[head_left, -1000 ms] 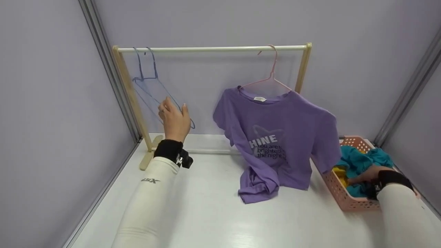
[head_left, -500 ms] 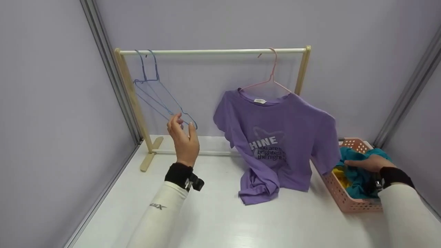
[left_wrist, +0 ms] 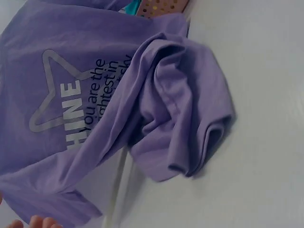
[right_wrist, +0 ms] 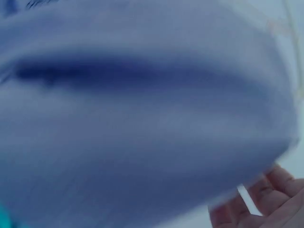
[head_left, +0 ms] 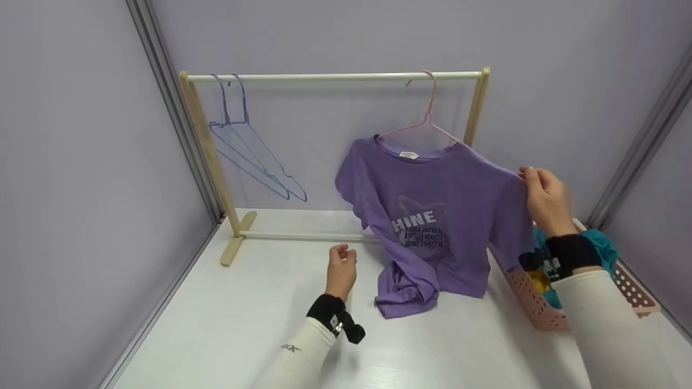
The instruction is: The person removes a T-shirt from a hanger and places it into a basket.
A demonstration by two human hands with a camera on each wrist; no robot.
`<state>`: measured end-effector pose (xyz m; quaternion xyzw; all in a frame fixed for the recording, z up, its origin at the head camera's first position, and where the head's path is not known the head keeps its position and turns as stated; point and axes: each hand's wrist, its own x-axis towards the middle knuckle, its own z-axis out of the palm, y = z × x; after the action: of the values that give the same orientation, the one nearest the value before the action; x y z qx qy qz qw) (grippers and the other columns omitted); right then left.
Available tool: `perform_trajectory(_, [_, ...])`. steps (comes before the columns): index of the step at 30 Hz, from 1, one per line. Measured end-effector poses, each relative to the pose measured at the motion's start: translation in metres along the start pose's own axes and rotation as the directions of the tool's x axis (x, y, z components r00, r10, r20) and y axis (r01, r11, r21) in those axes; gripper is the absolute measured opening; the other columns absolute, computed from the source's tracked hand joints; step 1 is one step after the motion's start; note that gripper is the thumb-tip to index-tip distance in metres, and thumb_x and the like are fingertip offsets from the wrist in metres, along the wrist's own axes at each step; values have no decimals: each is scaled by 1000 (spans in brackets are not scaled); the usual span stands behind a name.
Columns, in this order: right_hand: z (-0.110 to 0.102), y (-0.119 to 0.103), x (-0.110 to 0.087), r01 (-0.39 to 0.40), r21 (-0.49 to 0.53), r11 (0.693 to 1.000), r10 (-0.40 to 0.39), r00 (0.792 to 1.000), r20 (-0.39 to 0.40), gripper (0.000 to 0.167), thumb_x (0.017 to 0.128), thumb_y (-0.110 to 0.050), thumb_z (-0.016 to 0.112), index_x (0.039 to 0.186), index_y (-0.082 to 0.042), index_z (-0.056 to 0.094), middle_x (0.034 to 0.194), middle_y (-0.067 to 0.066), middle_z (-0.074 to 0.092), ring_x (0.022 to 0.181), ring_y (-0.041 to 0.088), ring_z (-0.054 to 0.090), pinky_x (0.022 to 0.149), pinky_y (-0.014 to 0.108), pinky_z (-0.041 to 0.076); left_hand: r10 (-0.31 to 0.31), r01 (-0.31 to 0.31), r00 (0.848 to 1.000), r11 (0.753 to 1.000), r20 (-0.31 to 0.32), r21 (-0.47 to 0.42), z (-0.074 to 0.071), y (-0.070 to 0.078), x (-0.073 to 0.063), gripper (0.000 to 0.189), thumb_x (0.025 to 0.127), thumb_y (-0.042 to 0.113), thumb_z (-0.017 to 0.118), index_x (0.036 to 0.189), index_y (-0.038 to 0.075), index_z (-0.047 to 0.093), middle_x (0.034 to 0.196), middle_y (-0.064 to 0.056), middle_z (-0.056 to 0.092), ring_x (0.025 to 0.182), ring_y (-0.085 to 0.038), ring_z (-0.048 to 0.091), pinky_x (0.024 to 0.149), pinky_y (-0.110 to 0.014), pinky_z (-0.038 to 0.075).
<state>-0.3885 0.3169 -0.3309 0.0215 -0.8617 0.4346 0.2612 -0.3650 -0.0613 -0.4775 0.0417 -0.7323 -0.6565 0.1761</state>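
Note:
A purple T-shirt (head_left: 432, 189) with a star print hangs on a pink hanger (head_left: 428, 116), its lower left part bunched on the table. My right hand (head_left: 549, 202) is at the shoulder of the shirt's right sleeve, fingertips right at the cloth edge. The right wrist view shows the fingers (right_wrist: 273, 194) spread beside a blurred fold of sleeve. My left hand (head_left: 341, 273), fingers loosely bent and holding nothing, is over the table left of the bunched hem. In the left wrist view its fingertips (left_wrist: 45, 222) show at the lower corner.
A white-railed rack (head_left: 324, 77) with wooden legs stands at the back. Two blue hangers (head_left: 259, 159) hang at its left end. A pink basket (head_left: 532, 302) with teal cloth (head_left: 600, 243) and yellow cloth (head_left: 540, 280) stands at the right, partly behind my right arm.
My right hand has risen from the teal cloth in the basket to the shirt's sleeve. My left hand has moved from the blue hangers down and right. The shirt has stayed put.

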Motion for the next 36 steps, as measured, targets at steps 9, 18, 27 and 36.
perform_trajectory(9, [34, -55, -1, 254, -121, 960, -247, 967, 64, 35, 104, -27, 59, 103, 5, 74, 91, 21, 70, 76, 21, 55, 65, 18, 38, -412, 465, 867, 872, 282, -156, 33, -19, -23, 50, 106, 27, 51, 143, -6, 43, 134, -29, 54, 109, -32, 63, 87, -41, 58])
perform_trajectory(18, [56, -67, -8, 288, -98, 953, -289, 957, -3, 31, 105, -16, 58, 82, 4, 60, 71, 14, 56, 64, 24, 49, 61, 28, 35, -434, 554, 809, 789, 398, -265, 39, -22, -33, 61, 109, 29, 48, 153, -10, 30, 144, -33, 49, 126, -37, 61, 103, -49, 53])
perform_trajectory(27, [38, -74, -39, 301, 32, 953, -299, 953, -50, 29, 104, -13, 60, 82, 4, 63, 65, -3, 42, 54, 2, 38, 51, 18, 29, -437, 574, 798, 761, 415, -302, 35, -25, -35, 61, 108, 30, 51, 152, -10, 34, 129, -26, 60, 105, -26, 69, 94, -42, 59])
perform_trajectory(36, [13, -55, -90, 247, 114, 962, -248, 969, -3, 21, 104, -9, 60, 87, 2, 68, 63, -8, 39, 51, 5, 39, 47, 26, 30, -419, 568, 797, 765, 434, -304, 13, -28, -38, 58, 110, 32, 47, 151, -8, 38, 144, -32, 54, 133, -41, 58, 108, -51, 50])
